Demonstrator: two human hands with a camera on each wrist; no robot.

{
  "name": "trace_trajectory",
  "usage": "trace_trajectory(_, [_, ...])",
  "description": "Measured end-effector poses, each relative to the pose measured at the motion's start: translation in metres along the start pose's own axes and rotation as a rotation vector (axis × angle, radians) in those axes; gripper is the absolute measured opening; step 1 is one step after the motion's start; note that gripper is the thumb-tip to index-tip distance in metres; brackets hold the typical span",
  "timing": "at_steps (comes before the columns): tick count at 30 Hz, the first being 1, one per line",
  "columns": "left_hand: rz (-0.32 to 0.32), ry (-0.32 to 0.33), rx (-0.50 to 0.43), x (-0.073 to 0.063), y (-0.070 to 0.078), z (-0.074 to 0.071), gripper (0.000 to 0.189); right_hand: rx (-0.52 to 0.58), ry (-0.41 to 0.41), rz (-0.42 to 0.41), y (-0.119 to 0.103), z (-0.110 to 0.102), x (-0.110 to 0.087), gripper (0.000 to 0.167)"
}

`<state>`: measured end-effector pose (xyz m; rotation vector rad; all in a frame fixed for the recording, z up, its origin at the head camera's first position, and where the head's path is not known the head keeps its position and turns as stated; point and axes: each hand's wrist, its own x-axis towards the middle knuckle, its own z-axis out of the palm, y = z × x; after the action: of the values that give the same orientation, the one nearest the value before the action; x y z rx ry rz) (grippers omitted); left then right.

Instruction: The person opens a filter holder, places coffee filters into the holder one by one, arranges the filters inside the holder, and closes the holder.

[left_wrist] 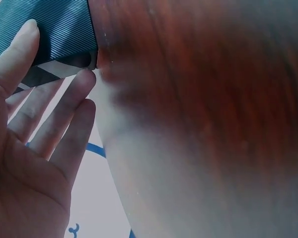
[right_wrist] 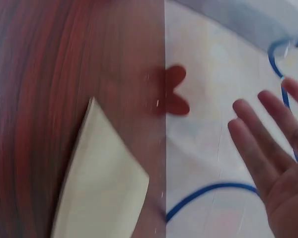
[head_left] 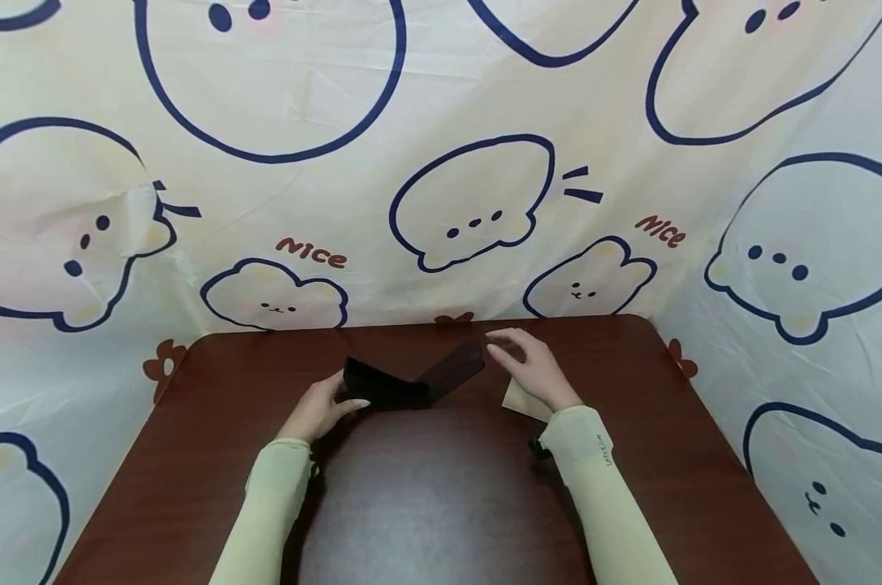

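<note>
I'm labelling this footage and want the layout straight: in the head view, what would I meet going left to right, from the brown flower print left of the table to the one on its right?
Left flower print → left hand → dark object → right hand → right flower print.

A reddish-brown table [head_left: 426, 512] shows rounded far corners. A pale sheet [head_left: 441, 97] hangs behind and beside it, bearing blue-outlined cartoon figures [head_left: 477, 191] and brown "Nice" lettering [head_left: 314, 253].
</note>
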<state>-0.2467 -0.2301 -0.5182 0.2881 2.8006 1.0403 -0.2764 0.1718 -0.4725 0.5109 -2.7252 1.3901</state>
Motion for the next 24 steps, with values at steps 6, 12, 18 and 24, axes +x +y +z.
trace_trajectory(6, [0.006, -0.003, -0.022, -0.002, -0.001, 0.000, 0.078, -0.139, 0.088, 0.119, 0.022, -0.019, -0.005, 0.041])
trace_trajectory(12, [0.021, 0.011, -0.024, -0.001, -0.001, -0.001, 0.066, -0.250, 0.076, 0.251, 0.041, -0.027, -0.010, 0.046])
trace_trajectory(18, [0.025, 0.012, -0.031, 0.000, -0.002, 0.000, 0.060, -0.293, -0.047, 0.365, 0.057, -0.025, -0.012, 0.068])
trace_trajectory(24, [0.009, 0.003, -0.032, 0.000, -0.002, 0.000, 0.073, -0.335, -0.083, 0.438, 0.067, -0.021, -0.014, 0.082])
